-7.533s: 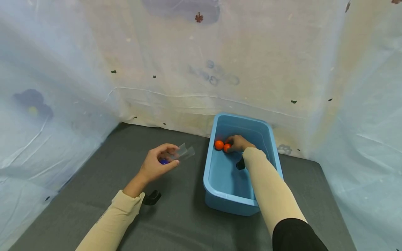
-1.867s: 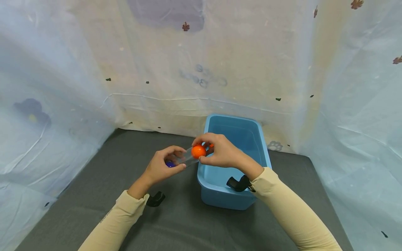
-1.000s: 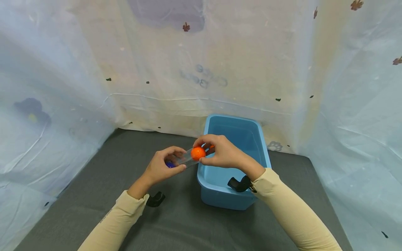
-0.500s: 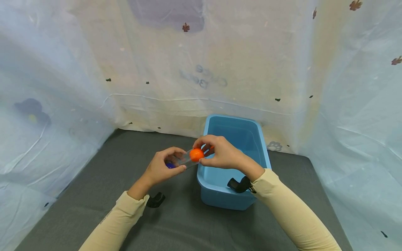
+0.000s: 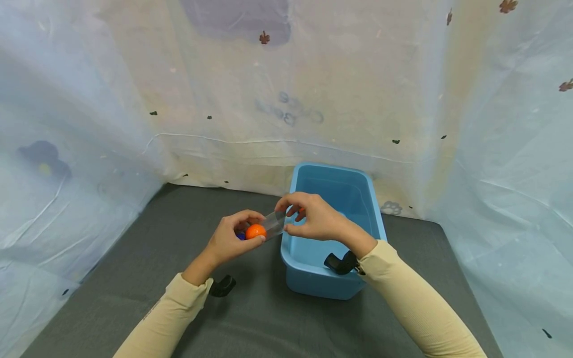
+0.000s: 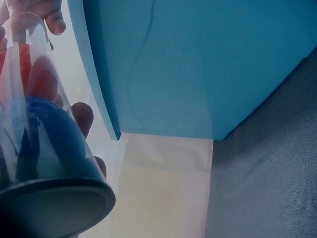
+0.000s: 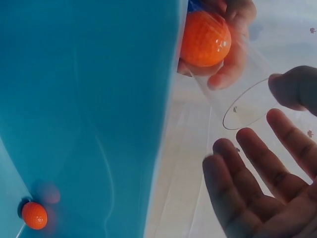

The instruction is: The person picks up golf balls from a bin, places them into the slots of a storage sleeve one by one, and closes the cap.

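My left hand [image 5: 230,234] grips a clear plastic tube [image 5: 274,223], its mouth tilted up toward the tub. Inside, an orange dimpled golf ball [image 7: 205,38] lies against a blue ball [image 6: 47,134], which sits nearest the tube's closed base in the left wrist view. At the tube's mouth is my right hand [image 5: 315,216], fingers spread and holding no ball, the thumb tip right at the rim in the right wrist view. Another orange golf ball [image 7: 34,215] rests in a corner of the blue tub [image 5: 313,273].
The tub stands on a dark grey cloth-covered table [image 5: 250,318], right of my left hand. My right forearm passes over its near right edge. A pale patterned sheet [image 5: 215,79] hangs behind and on both sides.
Earlier my right hand reached into the tub among two orange balls, then brought one to the tube's mouth. That ball has now slid down the tube to the blue one, out of my right fingers.
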Tool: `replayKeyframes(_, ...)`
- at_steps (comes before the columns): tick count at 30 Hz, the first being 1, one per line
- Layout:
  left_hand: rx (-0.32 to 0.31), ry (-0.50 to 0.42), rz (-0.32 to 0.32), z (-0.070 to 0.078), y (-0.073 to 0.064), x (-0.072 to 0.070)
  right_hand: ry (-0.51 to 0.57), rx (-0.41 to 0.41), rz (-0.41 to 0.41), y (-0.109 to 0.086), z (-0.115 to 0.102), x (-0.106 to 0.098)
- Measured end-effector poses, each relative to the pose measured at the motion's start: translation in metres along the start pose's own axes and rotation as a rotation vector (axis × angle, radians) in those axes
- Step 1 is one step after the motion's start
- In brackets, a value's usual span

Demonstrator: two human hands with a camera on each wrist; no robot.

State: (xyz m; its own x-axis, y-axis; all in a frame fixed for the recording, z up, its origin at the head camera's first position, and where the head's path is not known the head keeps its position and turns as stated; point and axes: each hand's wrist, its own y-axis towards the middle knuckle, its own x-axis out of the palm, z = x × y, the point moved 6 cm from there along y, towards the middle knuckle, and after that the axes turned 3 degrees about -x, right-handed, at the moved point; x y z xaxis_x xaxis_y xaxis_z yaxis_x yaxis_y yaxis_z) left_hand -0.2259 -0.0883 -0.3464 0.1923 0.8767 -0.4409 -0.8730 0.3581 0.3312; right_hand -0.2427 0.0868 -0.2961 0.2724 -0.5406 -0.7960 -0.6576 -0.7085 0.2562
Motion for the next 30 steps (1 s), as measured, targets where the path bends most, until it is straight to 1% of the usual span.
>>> replayKeyframes(5, -0.006, 0.015, 0.005, 0.002, 0.000, -0.001, -0.052, 0.014, 0.018, 0.000, 0.002, -0.005)
replayKeyframes(8, -0.006, 0.019, 0.004, 0.001, 0.000, 0.000, -0.075, 0.034, 0.038, 0.000, 0.008, -0.010)
replayKeyframes(19, 0.001, 0.019, 0.013, -0.003, -0.002, -0.005, -0.096, 0.113, 0.106, 0.011, 0.050, -0.023)
replayKeyframes(23, 0.005, 0.014, 0.017, -0.004, -0.003, -0.008, -0.117, 0.131, 0.100, 0.016, 0.063, -0.024)
replayKeyframes(27, 0.005, 0.010, 0.010, -0.008, -0.002, -0.008, -0.137, 0.163, 0.075, 0.021, 0.078, -0.024)
replayKeyframes(30, -0.002, 0.011, 0.013, -0.024, 0.000, -0.007, -0.135, 0.205, 0.072, 0.026, 0.091, -0.024)
